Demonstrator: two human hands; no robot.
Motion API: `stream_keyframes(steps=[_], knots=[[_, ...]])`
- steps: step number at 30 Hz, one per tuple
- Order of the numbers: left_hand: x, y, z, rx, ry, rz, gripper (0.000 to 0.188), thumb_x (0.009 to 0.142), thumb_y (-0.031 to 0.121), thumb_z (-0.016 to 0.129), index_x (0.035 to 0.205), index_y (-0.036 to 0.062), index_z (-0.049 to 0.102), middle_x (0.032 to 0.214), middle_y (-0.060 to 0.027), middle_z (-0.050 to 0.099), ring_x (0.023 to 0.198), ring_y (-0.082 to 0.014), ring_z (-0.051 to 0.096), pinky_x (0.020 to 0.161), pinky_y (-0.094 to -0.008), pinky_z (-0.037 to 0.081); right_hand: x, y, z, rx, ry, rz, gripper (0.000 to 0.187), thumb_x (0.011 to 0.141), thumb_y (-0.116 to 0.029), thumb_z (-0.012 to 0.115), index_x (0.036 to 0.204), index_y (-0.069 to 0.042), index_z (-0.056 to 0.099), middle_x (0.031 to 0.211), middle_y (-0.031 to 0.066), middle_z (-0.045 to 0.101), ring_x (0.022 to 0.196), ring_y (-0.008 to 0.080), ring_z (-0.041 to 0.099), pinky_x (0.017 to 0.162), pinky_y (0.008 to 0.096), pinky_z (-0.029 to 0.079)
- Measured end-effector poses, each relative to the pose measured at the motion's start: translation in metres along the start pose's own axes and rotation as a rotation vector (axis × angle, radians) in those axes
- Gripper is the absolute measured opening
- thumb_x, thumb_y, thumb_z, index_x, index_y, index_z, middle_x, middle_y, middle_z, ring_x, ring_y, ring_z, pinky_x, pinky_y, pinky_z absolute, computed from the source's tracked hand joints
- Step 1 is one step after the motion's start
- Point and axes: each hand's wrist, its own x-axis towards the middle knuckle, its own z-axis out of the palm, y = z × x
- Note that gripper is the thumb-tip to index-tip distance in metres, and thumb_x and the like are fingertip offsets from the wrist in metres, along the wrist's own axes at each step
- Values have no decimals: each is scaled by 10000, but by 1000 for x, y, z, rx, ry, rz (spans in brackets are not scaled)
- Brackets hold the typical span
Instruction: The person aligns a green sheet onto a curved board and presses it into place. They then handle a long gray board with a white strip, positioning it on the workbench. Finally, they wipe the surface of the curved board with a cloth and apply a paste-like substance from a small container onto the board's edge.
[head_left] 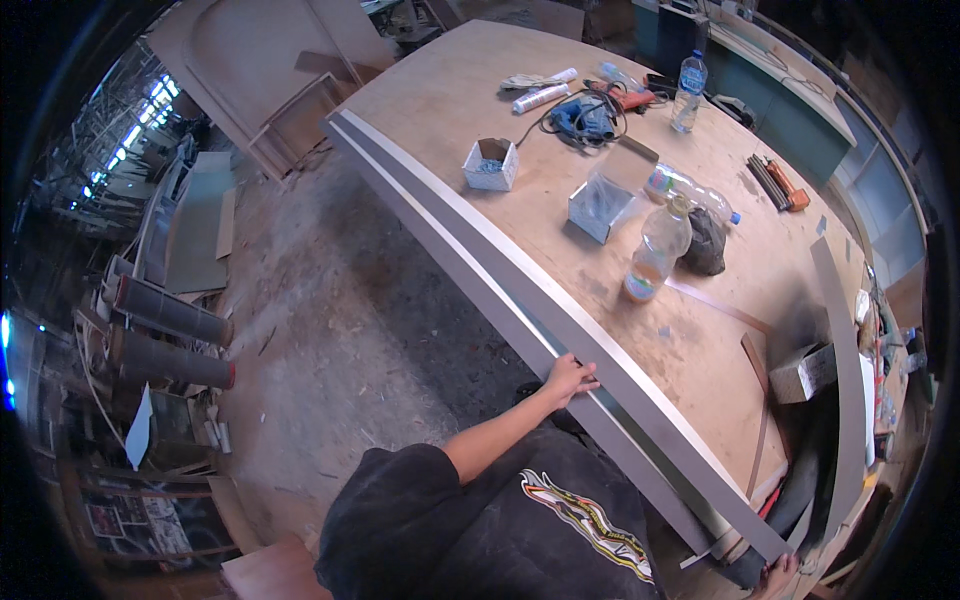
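Two long, narrow grey-brown boards with pale edges run side by side along the table's left edge, nearly touching at the far end and parting toward me. My left hand (570, 381) is closed on the pale edge of the outer board (450, 277), its fingertips reaching into the gap. Low at the right, my right hand (778, 576) grips the near end of the inner board (640, 385); the frame's lower edge cuts off part of that hand. Close to the inner board, a clear plastic bottle (660, 250) with some brown contents stands upright on the wooden table (560, 275).
On the table are a small white box of screws (491, 165), an open box (597, 212), a blue power tool (588, 118), a water bottle (690, 92) and an orange tool (790, 190). A curved strip (848, 370) lies along the right. Dark rolls (170, 310) lie on the left floor.
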Motion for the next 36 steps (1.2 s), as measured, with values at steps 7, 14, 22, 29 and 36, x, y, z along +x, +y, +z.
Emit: stream_keyframes(steps=[7, 14, 22, 29, 36], knots=[[-4, 36, -21, 411, 52, -133, 288, 975, 215, 581, 1092, -48, 567, 969, -173, 680, 751, -227, 698, 635, -336, 613, -39, 17, 44, 38, 51, 92, 376, 989, -233, 574, 1342, -107, 546, 1010, 39, 645, 671, 127, 574, 482, 257, 449], [8, 116, -50, 1533, -5, 738, 502, 890, 255, 673, 1324, 29, 559, 1183, -223, 637, 1101, -354, 613, 971, -432, 464, -97, -15, 150, 10, 125, 138, 381, 929, -188, 601, 1279, -39, 630, 862, 52, 674, 515, 105, 525, 439, 280, 422], [39, 127, -70, 2025, -427, 775, 732, 881, 296, 700, 1503, 143, 348, 1552, -157, 305, 1422, -391, 292, 1128, -597, 221, -136, -43, 211, -383, 166, 5, 324, 806, -103, 707, 1128, -65, 702, 853, 125, 719, 767, 193, 688, 737, 322, 524], [47, 135, -83, 1971, -459, 872, 626, 897, 229, 686, 1440, 70, 417, 1492, -250, 336, 1367, -399, 358, 1130, -461, 302, -162, -49, 228, -269, 228, 100, 197, 797, -81, 720, 988, -36, 703, 855, 150, 710, 832, 261, 691, 796, 378, 521], [53, 142, -92, 1962, -421, 848, 576, 874, 171, 701, 1379, 48, 452, 1472, -267, 350, 1361, -431, 353, 1137, -473, 287, -168, -44, 246, -311, 349, 38, 161, 828, -82, 654, 964, -33, 725, 840, 168, 716, 813, 239, 708, 778, 355, 534]])
